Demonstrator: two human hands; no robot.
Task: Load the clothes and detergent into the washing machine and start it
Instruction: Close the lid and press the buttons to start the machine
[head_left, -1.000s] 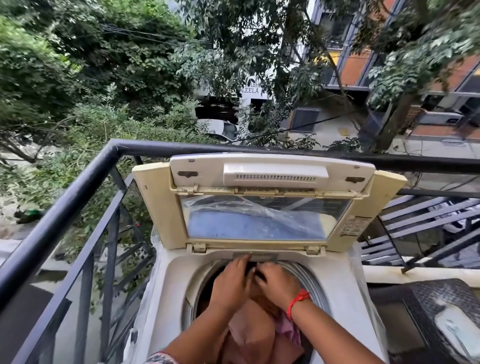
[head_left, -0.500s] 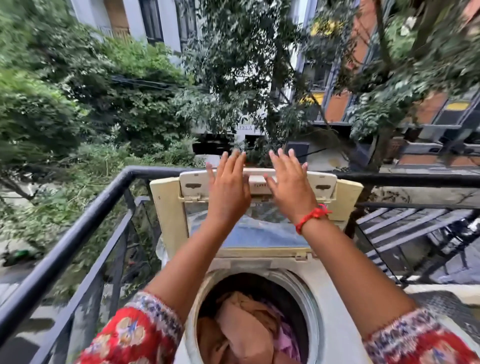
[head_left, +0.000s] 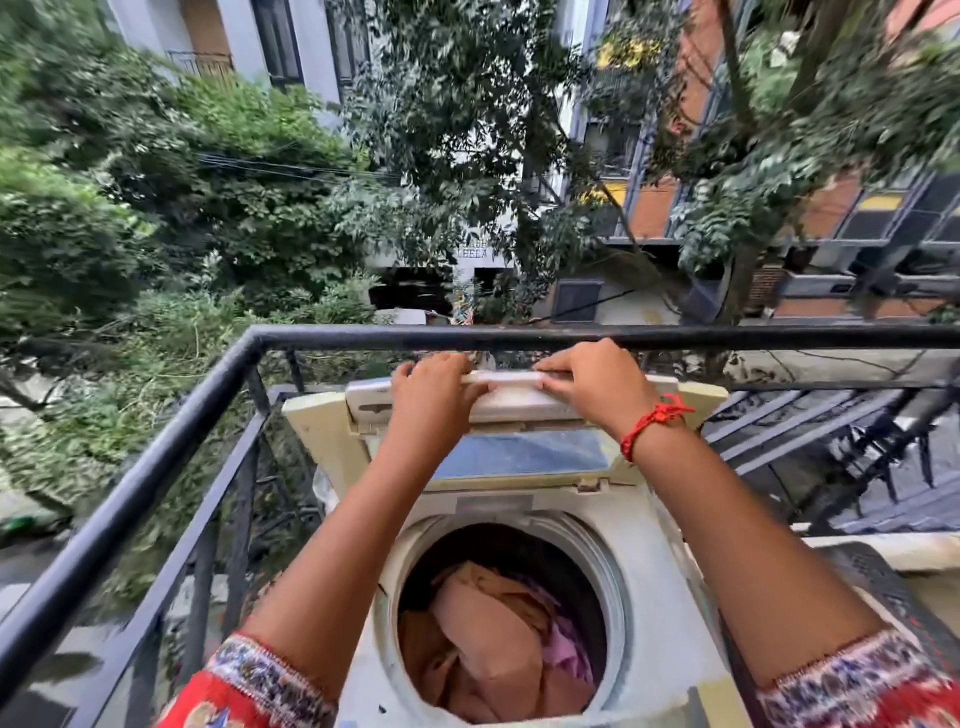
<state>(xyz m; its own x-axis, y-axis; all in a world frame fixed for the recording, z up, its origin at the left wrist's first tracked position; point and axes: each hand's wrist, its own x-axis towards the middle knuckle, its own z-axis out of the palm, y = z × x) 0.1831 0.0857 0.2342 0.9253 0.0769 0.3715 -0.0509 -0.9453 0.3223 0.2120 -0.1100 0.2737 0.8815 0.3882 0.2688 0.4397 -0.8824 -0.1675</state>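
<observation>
Both hands had gone from flat against the raised lid to curled over its top edge since half a second before, and the lid looked tipped a little more toward the person. The left hand (head_left: 434, 384) gripped the handle bar on the left part, fingers hooked over the far side. The right hand (head_left: 589, 382) gripped the same bar on the right part, with a red thread on the wrist (head_left: 655, 422). Neither hand was more near; they sat at about the same height, close together.

The lid (head_left: 519, 452) stood upright behind the drum opening, hinged at its lower edge, with its long axis running left to right, the same way as the line between the two hands. The drum (head_left: 506, 618) lay below and toward the person from the fingers, so I judged that the coming move was a pull down and toward the body (the lid would swing over the opening).

The clothes (head_left: 493, 634), brown and pink, were already inside the drum, below its rim. I could not see detergent anywhere. The railing (head_left: 519, 338) ran just behind the hands.
</observation>
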